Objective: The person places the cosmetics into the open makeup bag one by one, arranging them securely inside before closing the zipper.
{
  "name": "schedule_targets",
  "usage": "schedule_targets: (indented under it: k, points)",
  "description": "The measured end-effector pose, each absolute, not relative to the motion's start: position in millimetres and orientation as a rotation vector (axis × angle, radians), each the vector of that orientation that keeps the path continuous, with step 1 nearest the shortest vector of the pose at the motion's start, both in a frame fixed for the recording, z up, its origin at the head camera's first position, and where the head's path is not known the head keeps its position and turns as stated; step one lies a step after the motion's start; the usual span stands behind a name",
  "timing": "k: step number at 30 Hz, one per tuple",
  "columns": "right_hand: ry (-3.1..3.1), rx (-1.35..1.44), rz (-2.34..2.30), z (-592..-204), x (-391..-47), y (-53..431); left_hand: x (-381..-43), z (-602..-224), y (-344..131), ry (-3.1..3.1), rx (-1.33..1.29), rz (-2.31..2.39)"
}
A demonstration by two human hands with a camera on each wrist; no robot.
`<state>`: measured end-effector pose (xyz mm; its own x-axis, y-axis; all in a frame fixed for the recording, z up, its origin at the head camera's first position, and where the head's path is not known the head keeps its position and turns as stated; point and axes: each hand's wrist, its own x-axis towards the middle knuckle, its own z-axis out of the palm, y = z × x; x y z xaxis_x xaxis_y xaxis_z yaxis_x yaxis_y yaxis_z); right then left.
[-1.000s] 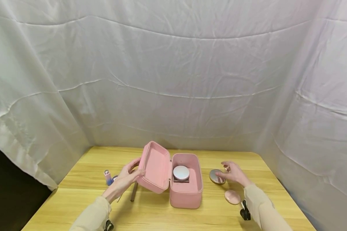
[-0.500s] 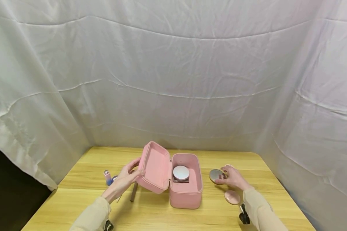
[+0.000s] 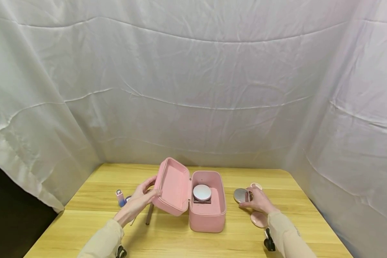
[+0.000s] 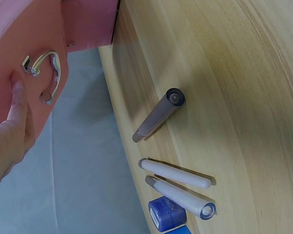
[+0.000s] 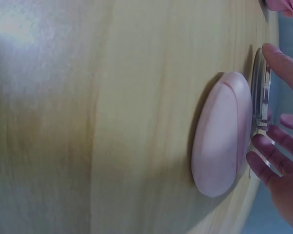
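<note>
My left hand (image 3: 140, 202) holds the raised lid (image 3: 174, 184) of a pink vanity case (image 3: 207, 223), thumb over the rim. In the left wrist view a finger presses the lid's outside near a metal handle (image 4: 56, 73). Inside the case a white round compact (image 3: 202, 192) lies over a dark flat square case (image 3: 202, 201). To the right, my right hand (image 3: 260, 201) grips a silver round compact (image 3: 240, 195) on the table. The right wrist view shows the thumb at one end of its edge (image 5: 258, 90) and fingertips at the other.
A pink rounded case (image 5: 217, 136) lies just nearer than the right hand; a pale round item (image 3: 256, 185) shows behind it. Left of the vanity case lie a brown tube (image 4: 158, 114), two pale brush-like sticks (image 4: 176, 174), a blue jar (image 4: 166, 213) and a pink-blue bottle (image 3: 120, 198).
My right hand has shifted slightly toward me and to the left, its fingers coming round the silver compact. The pale round item behind has come into view. The left hand and lid stay put.
</note>
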<state>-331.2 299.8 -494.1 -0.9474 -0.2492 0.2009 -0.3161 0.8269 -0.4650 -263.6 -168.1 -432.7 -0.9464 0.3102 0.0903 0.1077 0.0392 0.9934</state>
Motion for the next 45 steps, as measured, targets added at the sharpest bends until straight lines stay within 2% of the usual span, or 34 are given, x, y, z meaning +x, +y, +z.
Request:
schedule_targets:
  k: [32,45]
  points:
    - [-2.9,0.285,0.741,-500.2,-336.2,293.1,-263.3,-432.3,-165.2,2.107,0.414,2.068]
    - [-2.85,0.269,0.892,-491.9,-331.9,294.8,-263.5,-432.8,-166.0,2.115,0.418,2.064]
